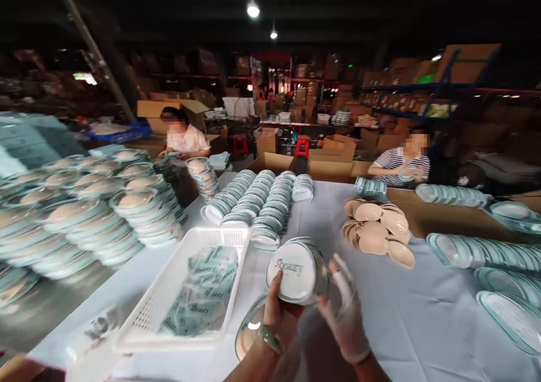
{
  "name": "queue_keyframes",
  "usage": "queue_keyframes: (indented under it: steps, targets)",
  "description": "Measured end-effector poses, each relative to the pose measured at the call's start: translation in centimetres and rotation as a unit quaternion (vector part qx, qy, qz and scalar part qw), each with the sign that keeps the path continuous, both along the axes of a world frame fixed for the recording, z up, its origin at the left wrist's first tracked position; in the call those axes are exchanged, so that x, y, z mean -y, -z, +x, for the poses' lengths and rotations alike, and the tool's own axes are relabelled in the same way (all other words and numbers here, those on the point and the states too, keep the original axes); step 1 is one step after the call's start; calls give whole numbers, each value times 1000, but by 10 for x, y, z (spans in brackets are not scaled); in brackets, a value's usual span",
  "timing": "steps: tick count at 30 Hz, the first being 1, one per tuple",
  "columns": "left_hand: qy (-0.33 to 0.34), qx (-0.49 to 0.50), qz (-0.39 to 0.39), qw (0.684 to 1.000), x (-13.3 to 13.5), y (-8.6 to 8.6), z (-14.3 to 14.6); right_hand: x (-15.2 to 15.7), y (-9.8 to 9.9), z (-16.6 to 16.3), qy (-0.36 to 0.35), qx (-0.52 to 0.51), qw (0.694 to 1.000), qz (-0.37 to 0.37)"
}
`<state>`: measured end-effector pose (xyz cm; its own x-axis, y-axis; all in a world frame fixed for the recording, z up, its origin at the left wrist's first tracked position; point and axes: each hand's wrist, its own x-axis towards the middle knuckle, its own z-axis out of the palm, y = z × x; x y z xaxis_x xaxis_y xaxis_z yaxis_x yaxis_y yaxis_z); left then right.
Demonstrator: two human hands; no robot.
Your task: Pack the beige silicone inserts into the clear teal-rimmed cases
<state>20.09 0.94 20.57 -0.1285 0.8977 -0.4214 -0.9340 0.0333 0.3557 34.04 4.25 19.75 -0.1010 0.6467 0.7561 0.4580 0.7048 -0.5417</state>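
My left hand (pixel 276 309) grips a round white compact lid (pixel 291 272) with script lettering, held up over the white tablecloth (pixel 422 325). My right hand (pixel 344 309), in a thin white glove, touches the right rim of the same compact stack. Below my left wrist sits an open compact base (pixel 249 328) with a shiny inside. A white plastic basket (pixel 186 289) of teal sachets lies just to the left.
Rows of teal-rimmed compacts (pixel 257 199) lean in lines behind the basket. Tall stacks of filled compacts (pixel 84 213) fill the left. Beige puffs (pixel 378 230) pile at the right, with more compact rows (pixel 477 252) beyond. Two seated people work at the far side.
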Motion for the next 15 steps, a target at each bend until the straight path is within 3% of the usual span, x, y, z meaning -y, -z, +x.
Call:
queue_keyframes:
  steps: [2, 4, 8, 13, 15]
  targets:
    - [15, 20, -2, 1000, -1, -9, 3, 14, 9, -7, 58, 42, 990, 123]
    - [29, 39, 2, 999, 1, -13, 6, 22, 13, -6, 97, 49, 980, 167]
    - [35, 49, 1, 998, 13, -11, 14, 27, 3, 14, 50, 44, 986, 156]
    - [65, -11, 4, 998, 35, -3, 7, 30, -13, 31, 48, -72, 995, 58]
    - [107, -34, 37, 993, 43, 3, -3, 32, -23, 33, 3, -35, 998, 60]
